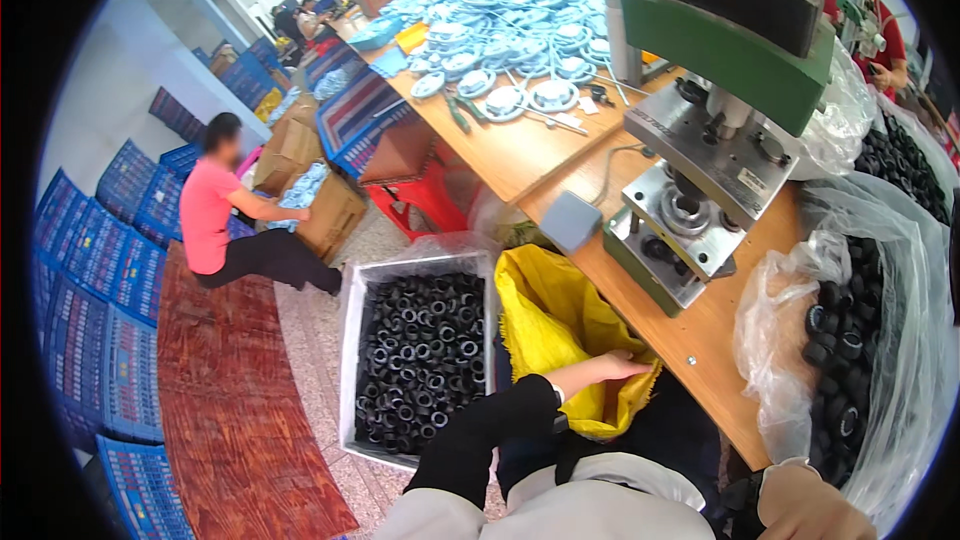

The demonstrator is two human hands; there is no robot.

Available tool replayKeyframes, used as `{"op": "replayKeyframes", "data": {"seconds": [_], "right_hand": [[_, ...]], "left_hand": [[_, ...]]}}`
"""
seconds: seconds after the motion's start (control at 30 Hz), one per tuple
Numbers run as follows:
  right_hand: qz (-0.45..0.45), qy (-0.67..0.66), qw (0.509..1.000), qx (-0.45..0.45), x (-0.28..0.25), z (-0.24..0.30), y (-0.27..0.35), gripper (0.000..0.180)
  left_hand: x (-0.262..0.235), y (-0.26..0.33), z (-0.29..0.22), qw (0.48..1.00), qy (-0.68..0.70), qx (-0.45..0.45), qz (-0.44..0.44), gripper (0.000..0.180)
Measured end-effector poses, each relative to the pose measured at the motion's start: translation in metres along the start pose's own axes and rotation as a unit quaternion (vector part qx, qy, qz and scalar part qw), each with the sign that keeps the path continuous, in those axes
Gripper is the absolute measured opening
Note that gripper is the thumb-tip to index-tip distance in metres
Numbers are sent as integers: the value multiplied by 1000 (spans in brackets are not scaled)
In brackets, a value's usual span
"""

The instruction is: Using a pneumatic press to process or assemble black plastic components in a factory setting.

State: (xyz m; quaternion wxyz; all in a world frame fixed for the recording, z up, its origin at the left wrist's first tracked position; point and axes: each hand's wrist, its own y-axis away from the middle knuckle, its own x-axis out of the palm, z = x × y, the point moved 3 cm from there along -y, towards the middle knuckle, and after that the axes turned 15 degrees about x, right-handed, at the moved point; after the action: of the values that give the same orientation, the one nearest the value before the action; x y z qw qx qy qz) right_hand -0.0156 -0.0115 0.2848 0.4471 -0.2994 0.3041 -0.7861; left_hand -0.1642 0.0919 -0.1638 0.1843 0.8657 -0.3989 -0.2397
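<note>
My left hand [608,369] reaches out from a black sleeve to the mouth of a yellow bag [548,312] that hangs beside the wooden bench [700,335]. Its fingers lie along the bag's folded rim and the tips are hidden in the fold. My right hand [812,506] is at the lower right edge of the picture, just under a clear plastic bag [775,310] full of black rings [850,340]. Only the back of that hand shows; the fingers are out of sight.
A green and steel press [705,155] stands on the bench. A white box of black rings [418,360] sits on the floor to my left. Light blue round parts [510,15] cover the far table. A person in a pink shirt [210,215] sits by cardboard boxes and blue crates [95,270].
</note>
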Motion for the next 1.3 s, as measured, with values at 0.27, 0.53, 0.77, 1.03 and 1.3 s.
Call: {"op": "replayKeyframes", "data": {"seconds": [0.27,0.53,0.77,1.03,1.3], "right_hand": [[60,-72,992,80,6,-1,-13,10],[140,-10,990,6,5,6,-17,14],[-197,201,896,343,6,-19,66,17],[-48,496,555,666,-73,-203,202,24],[0,550,415,725,-99,-281,276,64]], "left_hand": [[-40,33,-20,966,-193,167,-33,62],[-89,80,-44,893,-293,279,-198,34],[-67,9,0,858,-402,301,-107,30],[-50,-44,20,902,-408,144,11,59],[-49,-57,45,923,-293,214,-128,30]]}}
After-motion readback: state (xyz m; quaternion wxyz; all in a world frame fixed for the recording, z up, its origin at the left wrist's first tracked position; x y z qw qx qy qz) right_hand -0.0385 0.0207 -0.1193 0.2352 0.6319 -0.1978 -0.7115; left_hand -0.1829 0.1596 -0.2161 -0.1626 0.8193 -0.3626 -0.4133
